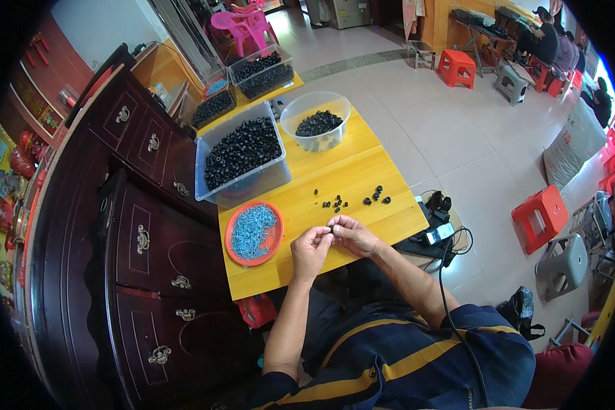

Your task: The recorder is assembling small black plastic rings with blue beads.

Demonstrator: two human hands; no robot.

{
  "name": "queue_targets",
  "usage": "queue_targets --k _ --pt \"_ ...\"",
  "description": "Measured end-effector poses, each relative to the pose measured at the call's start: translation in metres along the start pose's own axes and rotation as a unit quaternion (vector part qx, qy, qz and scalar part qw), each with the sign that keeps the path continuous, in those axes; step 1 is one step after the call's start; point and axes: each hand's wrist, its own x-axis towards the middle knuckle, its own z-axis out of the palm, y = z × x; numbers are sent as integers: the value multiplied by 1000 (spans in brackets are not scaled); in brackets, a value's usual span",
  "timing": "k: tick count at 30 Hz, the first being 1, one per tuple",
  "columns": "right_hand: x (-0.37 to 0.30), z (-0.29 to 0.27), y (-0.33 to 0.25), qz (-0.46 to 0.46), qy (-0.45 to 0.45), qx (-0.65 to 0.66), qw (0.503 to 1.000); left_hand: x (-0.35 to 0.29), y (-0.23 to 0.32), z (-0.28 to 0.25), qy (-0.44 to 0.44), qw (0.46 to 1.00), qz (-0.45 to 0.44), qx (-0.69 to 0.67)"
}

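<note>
Two hands [310,250] [355,236] in a close pinch on one tiny dark piece [331,230] above smooth yellow wood tabletop [369,164]

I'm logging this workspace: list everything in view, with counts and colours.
table: one, yellow, centre
bins: three, clear, upper left
tub: one, clear, by bins
parts: many, black, bins, tub, table
dish: one, orange, table's left
pins: many, blue, in dish
piece: one, dark, table's front
cabinet: one, brown, left
chairs: several, pink, top
stools: several, red, grey, right
sack: one, pale, right
device: one, pale, table's right
people: several, mostly dark clothing, upper right
shirt: one, striped navy, bottom
left hand: one, bare, at piece
right hand: one, bare, at piece
</note>
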Motion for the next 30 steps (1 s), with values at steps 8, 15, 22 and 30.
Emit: queue_targets --k 8,15,22,30 --pt "1 -1 -1 -4 2 -16 1000 0 9 -3 17 999 1 36" --pt "3 -5 3 -10 15 -17 1000 1 14 -3 31 996 46 68" --pt "2 -8 6 -32 25 -18 999 -2 19 -4 26 987 82 137" --pt "10 -22 11 -29 12 7 999 0 -6 0 40 999 3 11"
